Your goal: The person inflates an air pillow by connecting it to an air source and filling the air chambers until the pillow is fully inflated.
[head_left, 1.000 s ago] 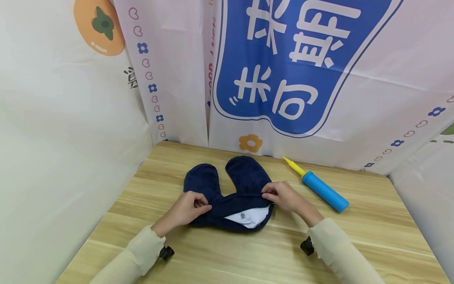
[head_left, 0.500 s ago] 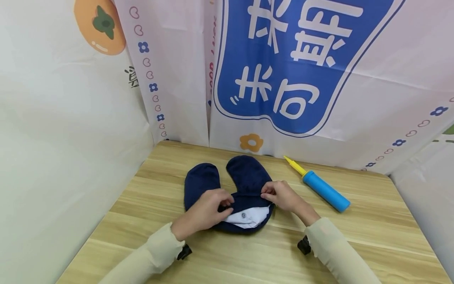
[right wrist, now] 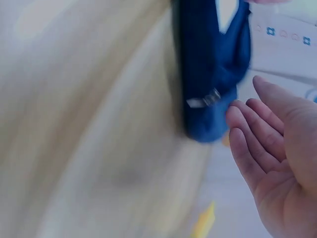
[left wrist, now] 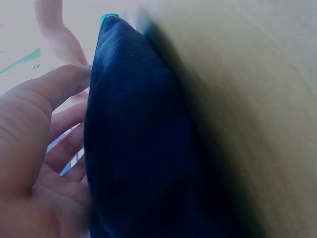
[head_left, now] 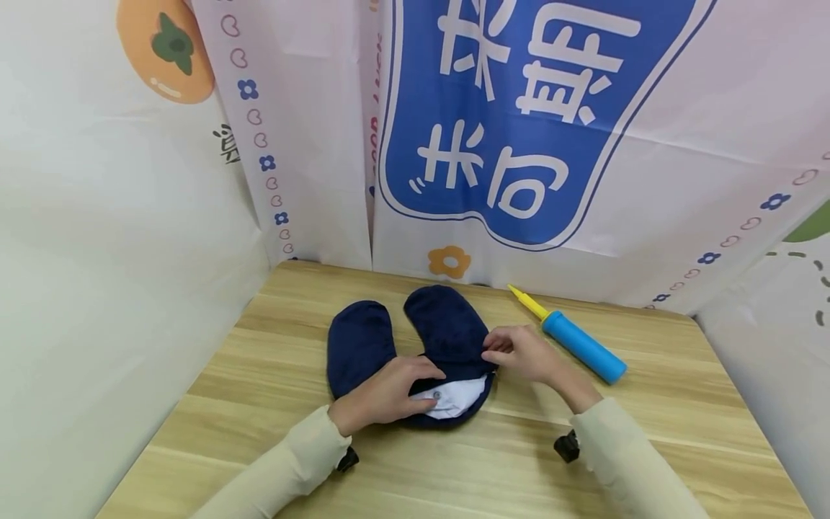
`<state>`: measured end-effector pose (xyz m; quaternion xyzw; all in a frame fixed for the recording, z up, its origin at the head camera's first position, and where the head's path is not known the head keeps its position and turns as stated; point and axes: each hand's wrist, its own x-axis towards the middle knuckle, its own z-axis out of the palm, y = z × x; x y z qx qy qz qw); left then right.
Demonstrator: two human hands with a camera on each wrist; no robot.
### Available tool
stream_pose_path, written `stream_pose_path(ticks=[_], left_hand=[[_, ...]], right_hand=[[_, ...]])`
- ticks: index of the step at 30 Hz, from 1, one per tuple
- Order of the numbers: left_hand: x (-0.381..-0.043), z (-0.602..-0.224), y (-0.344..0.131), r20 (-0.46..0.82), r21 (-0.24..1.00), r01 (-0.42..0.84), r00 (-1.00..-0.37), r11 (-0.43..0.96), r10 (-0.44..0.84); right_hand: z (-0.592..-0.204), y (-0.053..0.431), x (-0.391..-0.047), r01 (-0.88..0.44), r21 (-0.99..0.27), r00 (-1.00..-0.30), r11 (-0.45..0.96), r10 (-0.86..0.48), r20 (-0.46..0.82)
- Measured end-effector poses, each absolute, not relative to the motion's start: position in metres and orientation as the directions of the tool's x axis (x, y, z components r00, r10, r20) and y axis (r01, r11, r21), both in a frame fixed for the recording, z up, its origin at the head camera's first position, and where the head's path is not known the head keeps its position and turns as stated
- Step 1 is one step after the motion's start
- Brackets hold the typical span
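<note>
A navy U-shaped neck pillow (head_left: 447,317) lies on the table, its two ends pointing away from me. Through a gap in its cover shows a white inner piece with a small round valve (head_left: 436,395). Over the near left part of the gap my left hand (head_left: 392,389) spreads thumb and fingers. The left wrist view shows that hand beside the dark fabric (left wrist: 133,129). My right hand (head_left: 521,353) is at the pillow's right side, its fingers loosely bent and holding nothing. A zipper pull (right wrist: 212,97) hangs near its fingertips in the right wrist view.
A blue hand pump (head_left: 583,346) with a yellow nozzle lies behind and right of my right hand. Printed sheets (head_left: 311,144) hang behind and at the sides of the wooden table (head_left: 454,476).
My left hand has moved right from the pillow's left side to the gap, its thumb and fingers now apart. My right hand has let go of the cover's edge. The head view has shifted slightly.
</note>
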<state>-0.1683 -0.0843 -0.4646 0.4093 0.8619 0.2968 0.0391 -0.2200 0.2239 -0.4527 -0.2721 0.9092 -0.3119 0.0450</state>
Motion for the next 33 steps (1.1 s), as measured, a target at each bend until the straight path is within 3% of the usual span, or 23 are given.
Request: stream_pose_path(ticks=[14,22,33], left_hand=[[-0.168,-0.468,-0.088,0.156,0.533,0.688,-0.652,0.492,0.742],[-0.168,-0.470,-0.087,0.130,0.521,0.688,-0.648,0.504,0.750],[-0.173,-0.478,-0.085,0.140,0.557,0.675,-0.650,0.484,0.747]], right_hand=[[-0.420,0.334,-0.198,-0.382,-0.360,-0.922,0.851,-0.377,0.086],[-0.449,0.379,-0.189,-0.362,-0.318,-0.928,0.876,-0.308,0.207],[-0.485,0.379,-0.197,-0.240,-0.333,-0.971,0.912,-0.220,0.097]])
